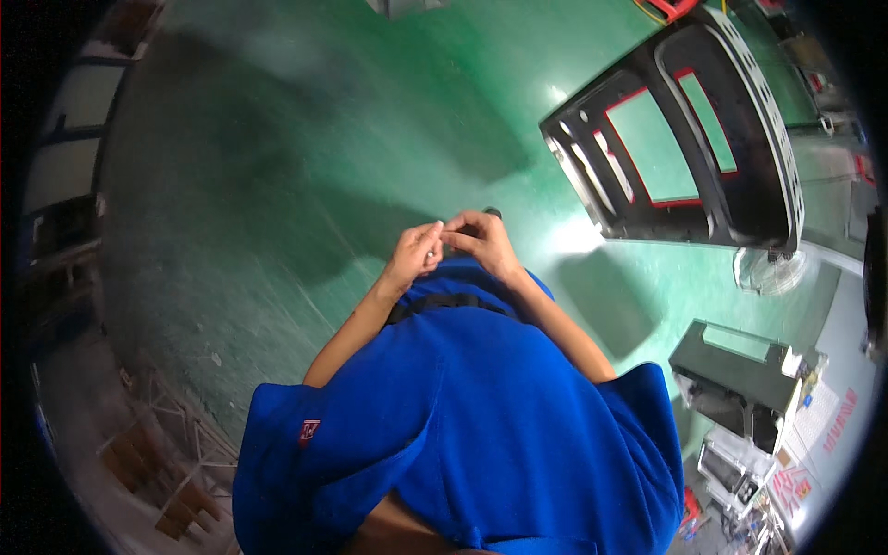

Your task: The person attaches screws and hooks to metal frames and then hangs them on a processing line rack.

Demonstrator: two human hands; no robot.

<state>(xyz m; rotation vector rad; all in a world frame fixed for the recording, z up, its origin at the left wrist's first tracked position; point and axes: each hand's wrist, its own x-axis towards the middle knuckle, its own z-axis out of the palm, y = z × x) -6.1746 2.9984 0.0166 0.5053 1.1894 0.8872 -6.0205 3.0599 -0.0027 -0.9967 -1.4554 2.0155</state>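
In front of my waist, my left hand [415, 254] and my right hand [487, 242] meet at the fingertips. The left fingers are curled with the thumb pressed against them, and a small shiny spot shows by them. On the right, thumb and forefinger are pinched together at nearly the same point. Whatever lies between the fingertips is too small to make out. Beneath them are the blue shirt [518, 398] I wear and a dark belt [451, 302].
To the right stands a large black panel [717, 129] with red-edged cut-outs. A round fan [770, 270] is below it, then a grey-green machine part [731, 370] and a white framed unit [735, 470]. Metal racks [190, 472] line the left. The floor [250, 185] is green.
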